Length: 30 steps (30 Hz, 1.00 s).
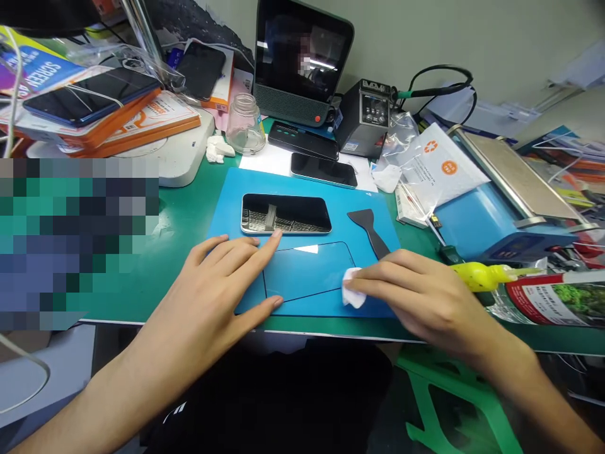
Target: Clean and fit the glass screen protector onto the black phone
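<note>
A clear, black-edged phone screen protector [307,271] lies flat on a blue mat [227,208]. My left hand [227,271] rests at its left end, fingers spread, with the index fingertip by the lower edge of a phone [286,214] lying face up. Pinched in the fingers of my right hand [416,287] is a crumpled white wipe [353,288], which meets the protector's right end. Beyond that hand lies a dark flat scraper [368,228], its handle end partly hidden behind my fingers.
Behind the mat lie another phone [324,169] and a dark phone-shaped part [302,140]. A glass jar [246,126] stands near a propped screen device [302,57] and a grey box-shaped unit [363,120]. At right are a yellow bottle [477,276] and a labelled bottle [558,299].
</note>
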Available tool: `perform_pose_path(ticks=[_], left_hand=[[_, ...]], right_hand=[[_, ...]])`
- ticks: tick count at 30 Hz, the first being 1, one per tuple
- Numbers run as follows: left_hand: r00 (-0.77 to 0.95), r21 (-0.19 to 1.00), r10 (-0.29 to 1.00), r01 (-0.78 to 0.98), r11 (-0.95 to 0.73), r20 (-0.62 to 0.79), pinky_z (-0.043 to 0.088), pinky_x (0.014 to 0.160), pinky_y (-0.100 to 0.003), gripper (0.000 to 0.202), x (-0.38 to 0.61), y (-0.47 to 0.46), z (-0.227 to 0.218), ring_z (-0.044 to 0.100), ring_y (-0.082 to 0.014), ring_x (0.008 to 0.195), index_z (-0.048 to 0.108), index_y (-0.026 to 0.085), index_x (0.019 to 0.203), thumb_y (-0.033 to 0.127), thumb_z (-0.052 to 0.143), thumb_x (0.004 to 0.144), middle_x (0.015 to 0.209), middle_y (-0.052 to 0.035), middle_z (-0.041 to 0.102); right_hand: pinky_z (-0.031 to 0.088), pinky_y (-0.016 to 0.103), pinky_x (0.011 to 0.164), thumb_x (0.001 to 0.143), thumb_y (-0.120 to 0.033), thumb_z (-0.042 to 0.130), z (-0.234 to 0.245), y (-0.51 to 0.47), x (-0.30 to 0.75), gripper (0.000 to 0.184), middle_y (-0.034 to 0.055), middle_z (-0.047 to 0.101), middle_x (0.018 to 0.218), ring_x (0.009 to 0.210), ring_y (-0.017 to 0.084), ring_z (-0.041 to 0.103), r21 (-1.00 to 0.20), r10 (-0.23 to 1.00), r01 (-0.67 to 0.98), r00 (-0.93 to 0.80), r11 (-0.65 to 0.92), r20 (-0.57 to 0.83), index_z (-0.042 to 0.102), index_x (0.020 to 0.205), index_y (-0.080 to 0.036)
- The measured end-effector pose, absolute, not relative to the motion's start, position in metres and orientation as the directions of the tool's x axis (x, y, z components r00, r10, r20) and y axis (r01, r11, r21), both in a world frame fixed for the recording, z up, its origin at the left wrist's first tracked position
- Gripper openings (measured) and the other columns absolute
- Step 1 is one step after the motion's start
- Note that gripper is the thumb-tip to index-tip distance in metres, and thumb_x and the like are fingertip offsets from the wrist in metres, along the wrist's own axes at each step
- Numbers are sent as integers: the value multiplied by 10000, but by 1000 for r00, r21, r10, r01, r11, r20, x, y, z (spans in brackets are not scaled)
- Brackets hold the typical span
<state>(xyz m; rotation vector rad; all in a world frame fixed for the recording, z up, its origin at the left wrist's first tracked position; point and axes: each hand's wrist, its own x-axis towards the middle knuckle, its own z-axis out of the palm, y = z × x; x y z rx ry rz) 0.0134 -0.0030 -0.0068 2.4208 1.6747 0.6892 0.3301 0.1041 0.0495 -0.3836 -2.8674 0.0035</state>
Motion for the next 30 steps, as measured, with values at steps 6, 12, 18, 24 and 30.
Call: perform_pose_path(ticks=[6,12,18,24,30], left_hand=[[303,332,912,861,-386,275,376,1183,-438,748,10,-3,-7,620,-290,1383,260,286,1767,639,477,1144,1473,-74,686],[359,276,890,858,-434,283,479,1033,-498,676,7,5,-4,692,-342,1306,334,330,1733,675,392,1155,1414,-57,737],[348,257,894,871,-419,281,495,991,-539,678,3,8,-11,697,-391,1283,277,416,1755,704,356,1145,1420,-48,730],[306,325,914,864,-384,268,486,1034,-526,705,3,8,-18,694,-367,1270,243,478,1762,716,420,1122,1395,-7,734],[278,356,938,872,-337,208,504,1088,-526,763,3,3,-26,632,-369,1350,212,519,1766,704,516,1091,1428,-17,699]], right_hand=[[563,345,791,1163,-105,460,27,96,283,314,58,853,1098,881,186,659,-66,155,140,-911,988,383,774,1184,-107],[561,348,811,1150,-105,517,29,102,321,256,81,849,1146,883,178,663,-52,196,189,-929,981,315,748,1259,-88],[581,366,829,1133,-104,550,37,108,354,260,78,841,1217,939,199,684,-71,270,261,-931,963,247,716,1328,-154],[588,354,843,1085,18,501,48,97,371,398,64,841,1197,987,190,701,-117,406,389,-864,914,299,718,1338,-199],[593,371,858,1119,-48,510,41,97,346,330,87,845,1263,982,202,689,-56,367,376,-845,925,390,716,1357,-143]])
